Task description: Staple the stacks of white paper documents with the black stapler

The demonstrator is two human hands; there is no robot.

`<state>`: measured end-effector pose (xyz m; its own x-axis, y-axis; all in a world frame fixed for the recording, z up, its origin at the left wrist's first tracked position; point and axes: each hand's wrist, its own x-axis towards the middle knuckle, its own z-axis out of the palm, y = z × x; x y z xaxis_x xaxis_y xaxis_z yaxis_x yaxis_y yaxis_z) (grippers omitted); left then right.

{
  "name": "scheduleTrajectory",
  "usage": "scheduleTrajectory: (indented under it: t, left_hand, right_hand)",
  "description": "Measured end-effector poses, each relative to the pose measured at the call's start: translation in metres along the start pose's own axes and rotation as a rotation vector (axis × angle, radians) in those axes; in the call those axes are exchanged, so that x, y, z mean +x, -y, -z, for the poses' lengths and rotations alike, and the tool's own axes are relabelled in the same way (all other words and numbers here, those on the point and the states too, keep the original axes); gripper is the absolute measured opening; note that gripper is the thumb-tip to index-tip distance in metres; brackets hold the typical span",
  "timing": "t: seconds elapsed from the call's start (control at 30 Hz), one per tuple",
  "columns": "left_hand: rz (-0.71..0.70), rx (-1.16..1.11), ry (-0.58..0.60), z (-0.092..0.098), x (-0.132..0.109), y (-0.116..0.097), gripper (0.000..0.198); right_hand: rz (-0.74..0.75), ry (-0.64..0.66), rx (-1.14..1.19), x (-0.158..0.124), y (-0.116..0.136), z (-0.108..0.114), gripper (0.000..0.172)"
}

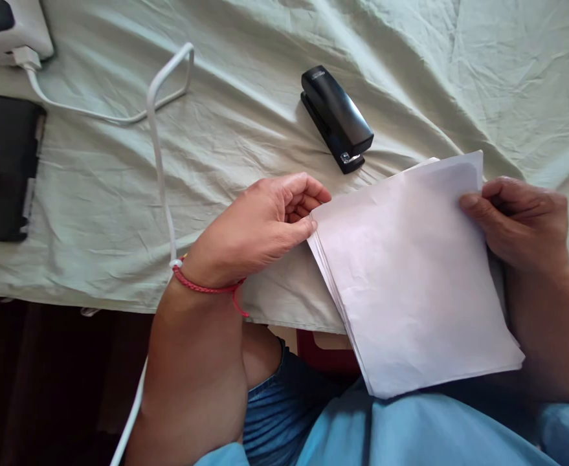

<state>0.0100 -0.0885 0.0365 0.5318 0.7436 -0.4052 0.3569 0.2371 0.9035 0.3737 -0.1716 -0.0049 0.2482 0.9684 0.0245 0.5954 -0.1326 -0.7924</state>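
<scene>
A stack of white paper sheets (410, 278) is held over my lap and the table's near edge. My left hand (259, 223), with a red thread bracelet on its wrist, pinches the stack's upper left corner between thumb and fingers. My right hand (520, 220) grips the upper right corner, thumb on top. A black stapler (336, 118) lies shut on the pale green cloth, just beyond the paper and apart from both hands.
The pale green cloth (245, 77) covers the table. A white cable (160, 129) loops across it from a white charger block (10, 29) at the far left. A black flat device (2, 165) lies at the left edge. Dark floor shows below.
</scene>
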Motion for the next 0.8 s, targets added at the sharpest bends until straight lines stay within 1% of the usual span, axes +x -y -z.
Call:
scheduleTrajectory:
  t: [0.13, 0.23, 0.5, 0.67, 0.8]
  left_hand:
    - [-0.009, -0.03, -0.001, -0.001, -0.003, -0.001, 0.022]
    - [-0.001, -0.053, 0.003, -0.001, -0.003, -0.001, 0.021]
    - [-0.005, -0.045, -0.031, -0.001, -0.003, -0.001, 0.019]
    - [0.017, -0.057, -0.058, -0.004, -0.003, -0.001, 0.016]
    - [0.021, -0.067, -0.053, -0.004, -0.004, -0.002, 0.017]
  right_hand:
    - [-0.042, 0.028, 0.0, 0.002, 0.005, 0.001, 0.036]
    - [-0.037, 0.043, -0.003, 0.003, 0.009, 0.002, 0.04]
    - [-0.022, 0.071, -0.003, 0.001, 0.01, 0.004, 0.041]
    - [-0.001, 0.084, 0.007, 0.001, 0.009, 0.003, 0.039]
    - [0.003, 0.117, 0.0, 0.001, 0.01, 0.005, 0.038]
